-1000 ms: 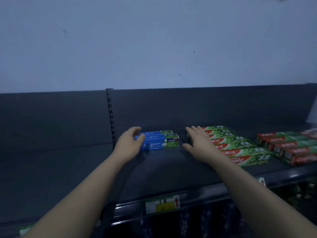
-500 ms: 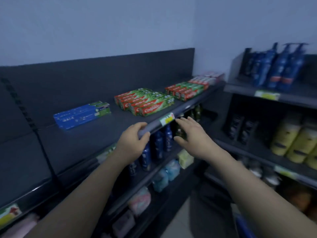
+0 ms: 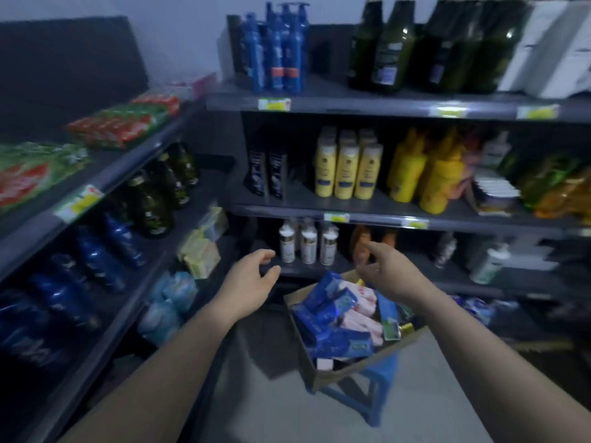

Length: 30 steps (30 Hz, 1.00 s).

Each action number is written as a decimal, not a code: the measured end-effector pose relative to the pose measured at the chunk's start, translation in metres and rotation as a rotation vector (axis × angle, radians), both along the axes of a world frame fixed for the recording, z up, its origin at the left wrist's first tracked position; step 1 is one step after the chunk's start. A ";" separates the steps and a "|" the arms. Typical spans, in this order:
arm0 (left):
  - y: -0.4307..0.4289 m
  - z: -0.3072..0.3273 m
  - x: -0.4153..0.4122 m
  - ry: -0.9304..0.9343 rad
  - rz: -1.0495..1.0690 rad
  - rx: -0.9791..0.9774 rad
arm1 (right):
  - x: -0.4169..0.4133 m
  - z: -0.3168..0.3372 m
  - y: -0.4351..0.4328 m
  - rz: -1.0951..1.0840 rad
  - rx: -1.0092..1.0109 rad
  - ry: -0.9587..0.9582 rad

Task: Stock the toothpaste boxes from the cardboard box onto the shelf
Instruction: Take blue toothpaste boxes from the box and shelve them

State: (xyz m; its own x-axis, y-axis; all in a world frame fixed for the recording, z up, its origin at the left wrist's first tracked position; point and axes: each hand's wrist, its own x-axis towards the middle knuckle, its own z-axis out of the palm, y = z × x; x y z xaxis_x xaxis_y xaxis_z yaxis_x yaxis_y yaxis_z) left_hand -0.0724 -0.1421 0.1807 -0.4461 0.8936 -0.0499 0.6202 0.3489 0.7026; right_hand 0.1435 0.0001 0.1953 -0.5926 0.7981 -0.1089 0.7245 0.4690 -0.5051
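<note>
A cardboard box (image 3: 358, 367) sits on a blue stool (image 3: 379, 383) on the floor, filled with blue toothpaste boxes (image 3: 332, 314) and pink ones (image 3: 359, 324). My left hand (image 3: 248, 281) hovers left of the box, empty, fingers loosely curled. Just above the box's far side my right hand (image 3: 388, 271) hangs empty with relaxed fingers. Green and red toothpaste boxes (image 3: 120, 124) lie on the top shelf (image 3: 105, 172) at the left.
Blue and dark green bottles fill the left unit's lower shelves (image 3: 137, 247). A second shelf unit (image 3: 383, 215) ahead holds blue, yellow, white and dark bottles. Grey floor (image 3: 275, 407) lies bare in front of the stool.
My view has swung right and down from the top shelf to the cardboard box. Both hands left the shelf and now hover by the box, empty.
</note>
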 end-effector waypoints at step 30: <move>0.337 -0.267 0.095 -0.304 -0.100 -0.405 | 0.118 -0.312 0.223 -0.624 -0.628 0.098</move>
State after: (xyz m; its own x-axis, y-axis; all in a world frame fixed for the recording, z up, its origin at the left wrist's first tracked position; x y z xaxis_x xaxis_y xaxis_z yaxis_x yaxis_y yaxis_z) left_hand 0.0228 0.1947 -0.0864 -0.2716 0.8134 -0.5144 0.4533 0.5797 0.6771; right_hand 0.2617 0.2229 -0.1165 -0.0993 0.7888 -0.6066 0.6956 -0.3809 -0.6091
